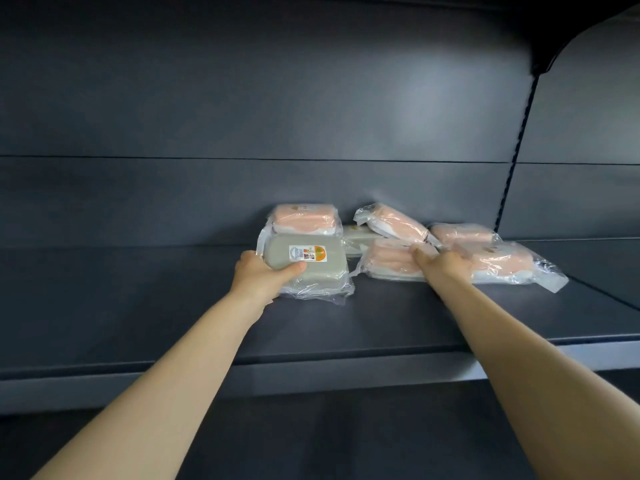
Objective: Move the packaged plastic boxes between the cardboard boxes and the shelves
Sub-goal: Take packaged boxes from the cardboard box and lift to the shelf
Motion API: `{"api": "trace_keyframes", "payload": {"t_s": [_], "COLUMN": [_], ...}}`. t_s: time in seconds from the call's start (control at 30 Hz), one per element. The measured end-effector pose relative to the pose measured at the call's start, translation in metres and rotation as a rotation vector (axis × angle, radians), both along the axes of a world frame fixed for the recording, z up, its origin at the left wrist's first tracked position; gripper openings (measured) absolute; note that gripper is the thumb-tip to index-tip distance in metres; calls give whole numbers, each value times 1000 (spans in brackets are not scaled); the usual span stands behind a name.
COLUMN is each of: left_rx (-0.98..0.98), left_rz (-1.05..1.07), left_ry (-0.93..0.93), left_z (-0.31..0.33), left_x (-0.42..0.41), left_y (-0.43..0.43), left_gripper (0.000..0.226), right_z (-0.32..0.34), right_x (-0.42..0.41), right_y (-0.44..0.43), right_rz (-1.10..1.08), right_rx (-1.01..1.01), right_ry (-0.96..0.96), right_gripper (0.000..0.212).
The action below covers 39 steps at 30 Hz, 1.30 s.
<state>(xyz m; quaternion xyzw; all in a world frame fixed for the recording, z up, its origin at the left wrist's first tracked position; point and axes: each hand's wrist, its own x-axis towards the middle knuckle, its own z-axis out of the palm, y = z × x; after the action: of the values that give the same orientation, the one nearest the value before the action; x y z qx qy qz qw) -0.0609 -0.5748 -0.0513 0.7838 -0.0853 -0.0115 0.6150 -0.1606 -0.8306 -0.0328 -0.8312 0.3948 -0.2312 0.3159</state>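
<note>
Several plastic boxes in clear wrapping lie on a dark grey shelf (138, 306). My left hand (263, 277) grips a grey-green box (311, 263) with an orange label, thumb on its front, fingers round its left side. A pink box (304, 220) sits behind and above it. My right hand (443, 261) reaches over a pink box (389, 261) lying flat, its fingers curled on the box's right edge. Another pink box (391, 223) leans tilted behind, and two more pink boxes (505, 261) lie to the right.
The shelf's back panel (242, 116) rises behind the boxes. A slotted upright (519, 133) divides this bay from the one to the right. The shelf's front edge (311, 372) runs across below my forearms, with a darker lower level beneath.
</note>
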Motion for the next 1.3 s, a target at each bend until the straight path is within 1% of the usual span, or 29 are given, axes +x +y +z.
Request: {"api": "trace_keyframes", "payload": {"t_s": [0.07, 0.13, 0.2, 0.3, 0.47, 0.57, 0.63, 0.73, 0.8, 0.9, 0.93, 1.07, 1.13, 1.23, 1.3], "left_rx": [-6, -31, -68, -135, -209, -237, -258, -283, -301, -291, -297, -344, -368, -391, -399], "left_rz": [-27, -36, -19, 4, 20, 2, -14, -47, -67, -65, -70, -108, -87, -91, -109], "left_ry": [36, 51, 48, 55, 82, 76, 64, 54, 47, 10, 5, -4, -3, 22, 63], "left_z": [0, 1, 2, 3, 6, 10, 13, 17, 20, 28, 30, 29, 23, 2, -22], "left_x": [-3, -8, -14, -26, -39, -49, -57, -74, -89, -118, -129, -184, -215, -263, -297], "left_y": [5, 9, 14, 21, 38, 48, 54, 65, 74, 88, 93, 106, 107, 105, 101], "left_gripper": [73, 74, 67, 57, 55, 58, 60, 61, 60, 56, 55, 55, 53, 57, 57], "right_z": [4, 8, 8, 6, 9, 10, 11, 13, 16, 21, 22, 21, 17, 2, -15], "right_x": [-1, -4, -8, -19, -43, -61, -73, -95, -112, -143, -155, -210, -241, -283, -309], "right_y": [1, 3, 5, 12, 29, 44, 53, 68, 78, 93, 98, 108, 111, 108, 103], "right_rz": [15, 67, 101, 91, 60, 66, 65, 68, 64, 83, 94, 149, 185, 224, 252], "right_rx": [26, 59, 95, 145, 204, 232, 227, 185, 183, 182, 166, 73, 34, 44, 50], "right_ry": [30, 40, 13, -49, -170, -217, -241, -226, -256, -333, -333, -338, -356, -364, -312], "right_gripper": [71, 72, 70, 64, 72, 81, 84, 90, 83, 66, 63, 56, 53, 53, 52]}}
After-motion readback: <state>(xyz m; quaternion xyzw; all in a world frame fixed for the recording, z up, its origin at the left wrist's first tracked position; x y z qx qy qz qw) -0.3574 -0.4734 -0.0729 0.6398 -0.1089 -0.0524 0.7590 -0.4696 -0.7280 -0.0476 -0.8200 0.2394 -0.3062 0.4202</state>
